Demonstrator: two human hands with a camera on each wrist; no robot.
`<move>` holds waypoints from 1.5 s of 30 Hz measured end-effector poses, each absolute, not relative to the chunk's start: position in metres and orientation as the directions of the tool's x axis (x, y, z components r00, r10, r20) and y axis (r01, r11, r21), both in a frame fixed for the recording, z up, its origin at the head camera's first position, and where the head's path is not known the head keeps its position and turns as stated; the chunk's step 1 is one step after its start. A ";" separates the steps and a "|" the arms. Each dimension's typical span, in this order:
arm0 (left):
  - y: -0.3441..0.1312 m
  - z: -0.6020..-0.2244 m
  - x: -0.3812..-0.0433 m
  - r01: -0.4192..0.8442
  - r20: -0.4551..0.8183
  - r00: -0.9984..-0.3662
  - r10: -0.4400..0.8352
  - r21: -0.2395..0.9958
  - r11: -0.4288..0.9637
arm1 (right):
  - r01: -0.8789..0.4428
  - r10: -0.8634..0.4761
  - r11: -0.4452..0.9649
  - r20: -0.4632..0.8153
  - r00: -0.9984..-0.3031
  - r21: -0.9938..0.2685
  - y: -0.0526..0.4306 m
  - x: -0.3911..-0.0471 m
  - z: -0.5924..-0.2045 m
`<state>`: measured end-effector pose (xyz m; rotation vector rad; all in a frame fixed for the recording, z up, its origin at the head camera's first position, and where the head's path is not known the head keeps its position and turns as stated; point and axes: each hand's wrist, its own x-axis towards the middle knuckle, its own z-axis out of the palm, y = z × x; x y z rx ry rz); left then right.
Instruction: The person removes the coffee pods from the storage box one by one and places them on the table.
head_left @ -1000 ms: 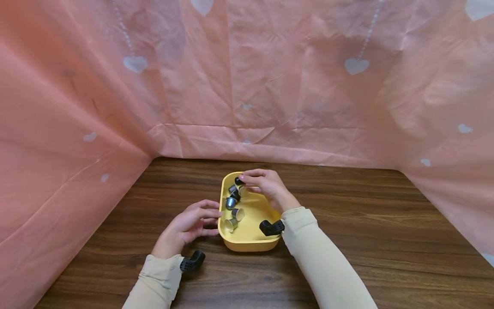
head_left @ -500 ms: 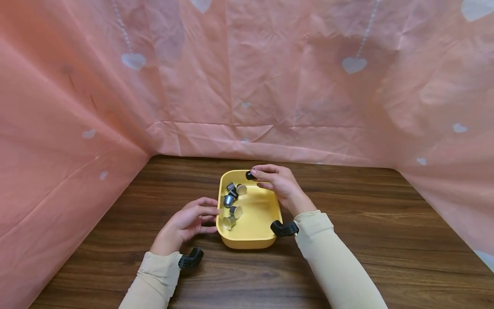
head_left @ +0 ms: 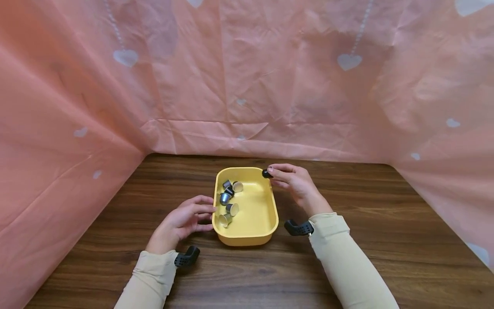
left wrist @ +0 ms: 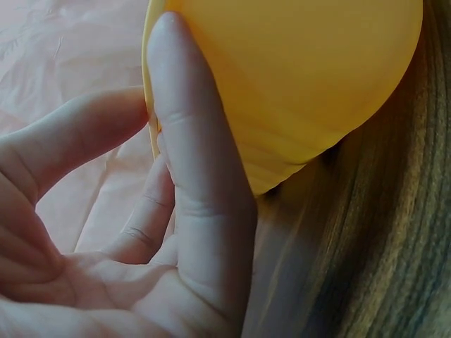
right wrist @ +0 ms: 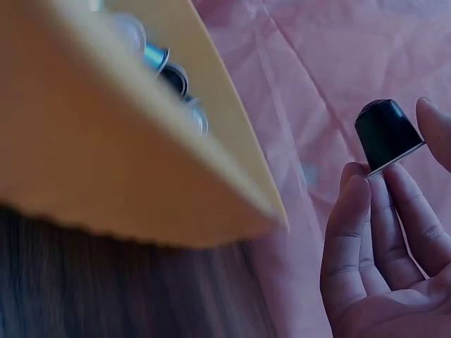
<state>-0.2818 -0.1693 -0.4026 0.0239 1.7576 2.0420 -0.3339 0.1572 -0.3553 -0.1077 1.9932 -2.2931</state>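
My right hand (head_left: 302, 189) pinches a black coffee capsule (right wrist: 386, 134) by its rim, between thumb and fingertips. The capsule is held up over the far right corner of a yellow tray (head_left: 275, 219), its lid side toward the fingers in the right wrist view. My left hand (head_left: 184, 223) rests against the tray's left wall with extended, slightly bent fingers; in the left wrist view the thumb (left wrist: 194, 155) lies along the outer wall up to the rim. Inside the tray, several capsules lie along the left side, among them a blue one (head_left: 225, 198) and a pale gold one (head_left: 225, 220).
The tray stands on a dark wooden table (head_left: 239, 279). Pink cloth (head_left: 293, 86) with white hearts hangs behind and at both sides. A black wrist camera mount (head_left: 299, 228) sits at each cuff, the right one close to the tray's right wall.
My right hand has carried the black capsule rightward, from among the other capsules to the tray's far right corner. The left hand has stayed at the tray's left wall.
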 end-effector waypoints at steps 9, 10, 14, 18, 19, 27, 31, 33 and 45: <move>-0.177 -0.408 -0.279 -0.305 -0.247 -0.894 0.373 0.947 -0.103 | 0.041 -0.082 -0.158 -0.028 -0.996 -0.987 0.187 -0.329 -0.372; -0.178 -0.408 -0.279 -0.305 -0.246 -0.893 0.376 0.946 -0.105 | 0.038 -0.075 -0.152 -0.026 -0.997 -0.988 0.189 -0.328 -0.372; -0.180 -0.407 -0.279 -0.299 -0.240 -0.893 0.380 0.948 -0.105 | 0.026 -0.033 -0.116 -0.023 -0.999 -0.993 0.193 -0.324 -0.373; -0.183 -0.404 -0.277 -0.312 -0.261 -0.895 0.362 0.945 -0.092 | 0.028 -0.020 -0.097 -0.026 -0.999 -0.995 0.195 -0.320 -0.376; -0.184 -0.403 -0.276 -0.316 -0.264 -0.894 0.361 0.944 -0.091 | 0.031 -0.021 -0.099 -0.029 -0.999 -0.995 0.195 -0.319 -0.377; -0.189 -0.399 -0.270 -0.324 -0.268 -0.892 0.365 0.940 -0.102 | 0.018 -0.040 -0.121 -0.013 -0.999 -0.992 0.194 -0.316 -0.383; -0.189 -0.399 -0.271 -0.331 -0.281 -0.894 0.350 0.939 -0.091 | 0.020 -0.026 -0.105 -0.018 -1.000 -0.994 0.198 -0.317 -0.382; -0.189 -0.399 -0.271 -0.329 -0.283 -0.895 0.344 0.941 -0.083 | 0.026 -0.018 -0.095 -0.024 -1.000 -0.995 0.201 -0.317 -0.382; -0.191 -0.398 -0.267 -0.338 -0.284 -0.893 0.350 0.935 -0.106 | 0.042 -0.001 -0.066 -0.042 -0.999 -0.997 0.226 -0.313 -0.382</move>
